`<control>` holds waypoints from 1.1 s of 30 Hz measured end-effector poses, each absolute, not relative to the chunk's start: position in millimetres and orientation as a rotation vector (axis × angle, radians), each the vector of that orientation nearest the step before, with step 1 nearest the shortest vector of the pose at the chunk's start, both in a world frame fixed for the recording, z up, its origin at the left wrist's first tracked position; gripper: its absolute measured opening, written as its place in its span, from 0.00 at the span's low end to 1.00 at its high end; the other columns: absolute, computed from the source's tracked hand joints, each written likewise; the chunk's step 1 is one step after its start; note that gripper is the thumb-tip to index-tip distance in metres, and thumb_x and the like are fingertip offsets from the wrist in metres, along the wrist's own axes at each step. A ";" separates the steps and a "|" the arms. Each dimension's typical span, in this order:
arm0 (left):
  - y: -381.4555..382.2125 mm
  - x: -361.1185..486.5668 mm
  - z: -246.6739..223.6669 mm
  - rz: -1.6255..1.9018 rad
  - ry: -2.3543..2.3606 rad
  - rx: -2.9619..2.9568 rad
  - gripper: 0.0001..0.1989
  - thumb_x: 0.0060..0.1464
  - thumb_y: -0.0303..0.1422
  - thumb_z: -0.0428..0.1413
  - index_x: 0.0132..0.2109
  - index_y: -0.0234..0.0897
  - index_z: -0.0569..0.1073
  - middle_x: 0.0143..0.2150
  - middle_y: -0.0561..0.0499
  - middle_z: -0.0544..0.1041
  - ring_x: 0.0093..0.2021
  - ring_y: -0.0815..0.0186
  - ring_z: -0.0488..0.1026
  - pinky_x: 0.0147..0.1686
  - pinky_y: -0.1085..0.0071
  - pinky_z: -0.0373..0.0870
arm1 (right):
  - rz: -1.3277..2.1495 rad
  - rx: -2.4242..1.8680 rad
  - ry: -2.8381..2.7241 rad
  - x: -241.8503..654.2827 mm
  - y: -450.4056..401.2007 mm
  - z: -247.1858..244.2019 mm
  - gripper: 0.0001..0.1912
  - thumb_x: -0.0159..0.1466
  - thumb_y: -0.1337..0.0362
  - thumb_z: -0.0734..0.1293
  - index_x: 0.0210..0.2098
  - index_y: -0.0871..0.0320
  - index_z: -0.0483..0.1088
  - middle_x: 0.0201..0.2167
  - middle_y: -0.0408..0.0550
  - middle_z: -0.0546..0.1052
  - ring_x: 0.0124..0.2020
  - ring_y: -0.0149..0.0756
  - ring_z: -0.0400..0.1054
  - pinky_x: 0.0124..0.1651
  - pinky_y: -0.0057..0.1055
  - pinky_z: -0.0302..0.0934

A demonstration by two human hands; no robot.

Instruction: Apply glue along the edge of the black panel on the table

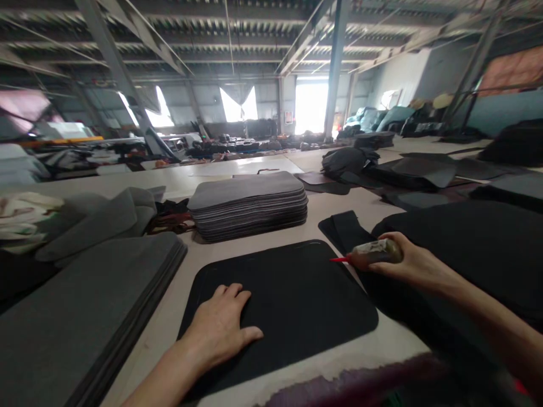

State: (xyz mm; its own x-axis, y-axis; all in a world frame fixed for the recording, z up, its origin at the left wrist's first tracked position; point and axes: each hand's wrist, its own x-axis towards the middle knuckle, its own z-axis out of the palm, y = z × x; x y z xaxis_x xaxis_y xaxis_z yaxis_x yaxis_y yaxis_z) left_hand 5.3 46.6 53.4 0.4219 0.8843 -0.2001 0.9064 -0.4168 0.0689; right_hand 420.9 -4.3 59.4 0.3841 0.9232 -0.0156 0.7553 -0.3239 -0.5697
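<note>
A black panel with rounded corners (292, 299) lies flat on the worktable in front of me. My left hand (224, 325) rests on its left part, fingers and thumb spread. Over the panel's right edge, my right hand (396, 257) grips a glue bottle (369, 254), brownish with a worn label. Its thin red nozzle points left and its tip is above the panel near the far right corner. A faint thin line runs along the panel's far edge. Black strips of material (350, 229) lie just beyond the bottle.
Behind the panel stands a neat stack of grey rounded panels (250, 203). Larger grey sheets (102, 294) are piled at the left. Black fabric (470, 243) is heaped at the right, and a dark bundle (348, 164) sits farther back. The pale worktable (237, 249) shows between them.
</note>
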 end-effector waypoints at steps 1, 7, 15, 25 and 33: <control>46.9 4.9 53.0 -0.197 1.594 2.505 0.37 0.51 0.51 0.60 0.64 0.36 0.71 0.68 0.41 0.67 0.65 0.45 0.63 0.63 0.48 0.67 | 0.444 -2.191 -1.414 419.6 -3.5 58.9 0.48 0.50 0.36 0.72 0.62 0.55 0.60 0.42 0.51 0.76 0.41 0.46 0.73 0.42 0.34 0.68; 45.9 5.6 55.8 -0.201 1.592 2.510 0.37 0.51 0.50 0.61 0.64 0.36 0.71 0.67 0.41 0.67 0.64 0.45 0.64 0.62 0.48 0.68 | 0.359 -2.177 -1.403 404.9 15.3 62.7 0.50 0.51 0.30 0.70 0.61 0.53 0.60 0.45 0.51 0.75 0.46 0.46 0.72 0.46 0.35 0.66; 46.6 7.3 57.6 -0.212 1.594 2.512 0.37 0.50 0.51 0.61 0.63 0.36 0.72 0.66 0.41 0.68 0.63 0.44 0.64 0.62 0.48 0.68 | 0.272 -2.194 -1.507 396.0 38.3 71.4 0.44 0.54 0.31 0.68 0.58 0.54 0.63 0.46 0.52 0.75 0.45 0.46 0.72 0.43 0.34 0.63; 49.5 6.1 57.0 -0.222 1.574 2.535 0.36 0.51 0.51 0.61 0.62 0.36 0.73 0.65 0.41 0.69 0.61 0.45 0.66 0.59 0.47 0.70 | 0.291 -2.253 -1.658 410.1 23.1 95.7 0.33 0.55 0.43 0.71 0.55 0.50 0.68 0.41 0.45 0.76 0.38 0.38 0.71 0.35 0.28 0.59; 50.3 4.9 54.5 -0.212 1.567 2.550 0.36 0.51 0.52 0.60 0.62 0.37 0.72 0.65 0.43 0.69 0.61 0.45 0.65 0.59 0.47 0.71 | 0.381 -2.276 -1.577 414.8 -13.5 99.3 0.36 0.50 0.41 0.72 0.55 0.49 0.68 0.40 0.46 0.76 0.39 0.43 0.72 0.38 0.32 0.62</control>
